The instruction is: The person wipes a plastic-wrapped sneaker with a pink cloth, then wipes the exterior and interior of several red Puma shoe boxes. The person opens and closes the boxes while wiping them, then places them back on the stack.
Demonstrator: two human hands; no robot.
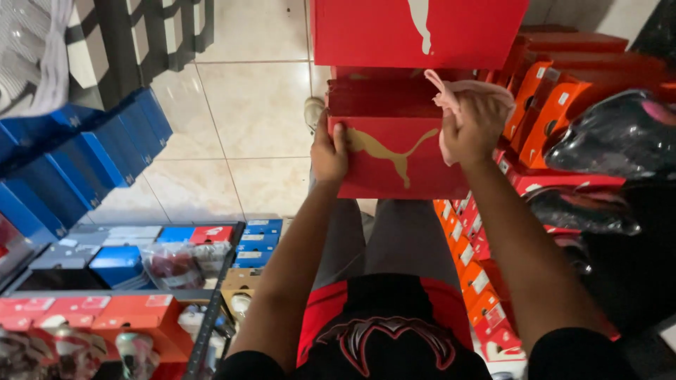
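Observation:
A red shoe box [398,151] with a gold animal emblem on its lid sits in front of me at chest height, on top of other red boxes. My left hand [328,151] grips the box's left edge, thumb on the lid. At the box's right edge, my right hand [473,127] is closed around a pink cloth [451,95]. Another red box [415,32] with a white emblem stands just beyond it.
Orange and red shoe boxes [546,98] are stacked at the right, with shoes in clear bags [616,137] on them. Blue boxes [84,162] line the left. A low shelf [211,302] holds more boxes and bagged shoes. Beige floor tiles [246,112] lie between.

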